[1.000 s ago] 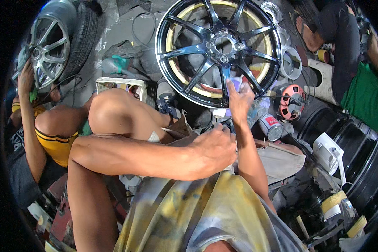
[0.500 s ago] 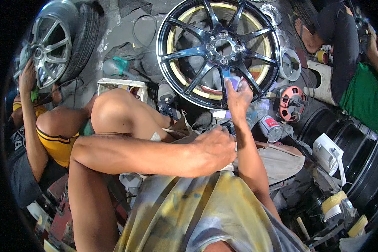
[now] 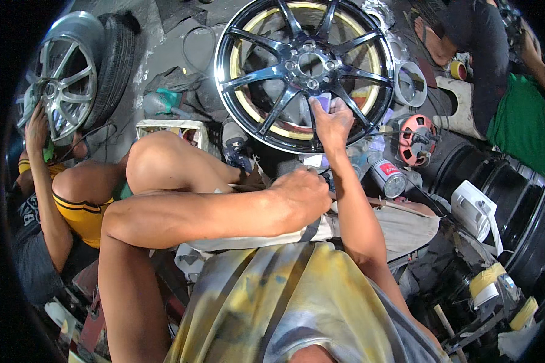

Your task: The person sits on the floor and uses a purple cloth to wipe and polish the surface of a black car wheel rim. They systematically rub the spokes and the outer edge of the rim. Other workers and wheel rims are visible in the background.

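Observation:
A dark, glossy multi-spoke wheel rim [image 3: 254,77] with a pale inner ring stands in front of me. My right hand [image 3: 333,124] reaches up to its lower spokes, with its fingers closed on a piece of purple sandpaper [image 3: 324,100]. The sandpaper is at a spoke just below the hub. My left hand [image 3: 301,196] is curled into a fist near my lap, beside my right forearm. Whatever its fingers may hold is hidden. A can with a red label [image 3: 388,178] is near my right forearm, below the rim.
An orange-red cord reel [image 3: 417,140] and a white tub [image 3: 410,85] sit right of the rim. Dark stacked wheels [image 3: 496,199] fill the right side. On the left, a co-worker's hand [image 3: 37,130] touches a silver wheel [image 3: 72,91] next to a tire [image 3: 116,66]. Another person sits at upper right.
My right hand has shifted slightly up and left along with the rim in the picture, the sandpaper still in its fingers. My left fist stays near my lap.

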{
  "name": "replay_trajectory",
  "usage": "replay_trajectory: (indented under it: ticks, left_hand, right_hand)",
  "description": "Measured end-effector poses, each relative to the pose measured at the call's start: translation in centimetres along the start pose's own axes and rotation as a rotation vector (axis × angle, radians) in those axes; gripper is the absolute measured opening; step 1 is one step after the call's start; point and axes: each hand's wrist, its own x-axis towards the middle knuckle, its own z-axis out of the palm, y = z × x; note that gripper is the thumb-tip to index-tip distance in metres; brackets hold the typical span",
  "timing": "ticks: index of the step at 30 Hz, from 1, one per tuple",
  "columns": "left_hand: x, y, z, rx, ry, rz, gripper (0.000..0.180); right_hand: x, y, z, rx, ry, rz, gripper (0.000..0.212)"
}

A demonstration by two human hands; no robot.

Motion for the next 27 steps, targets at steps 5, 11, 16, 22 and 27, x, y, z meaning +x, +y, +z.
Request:
replay_trajectory:
  ticks: [5, 11, 16, 22, 27]
  left_hand:
    - [1.0, -1.7, 0.9, 0.065, 0.013, -0.135, 0.017]
    - [2.6, -4.8, 2.2, 0.26, 0.07, -0.278, 0.022]
    - [3.7, -9.5, 5.1, 0.427, 0.271, -0.397, 0.049]
    - [4.1, -12.1, 5.4, 0.4, 0.237, -0.405, 0.084]
    - [4.0, -12.6, 5.6, 0.493, 0.264, -0.387, 0.101]
  right_hand:
    - [-2.0, 1.4, -2.3, -0.168, -0.003, -0.008, 0.045]
    - [0.4, 2.0, -0.5, 0.016, 0.009, 0.057, 0.04]
    - [-0.4, 1.9, -2.9, -0.116, -0.1, 0.039, 0.034]
    - [0.5, 2.4, -2.8, -0.132, -0.119, 0.003, 0.038]
    - [1.7, 0.8, -2.4, -0.265, -0.108, -0.018, 0.042]
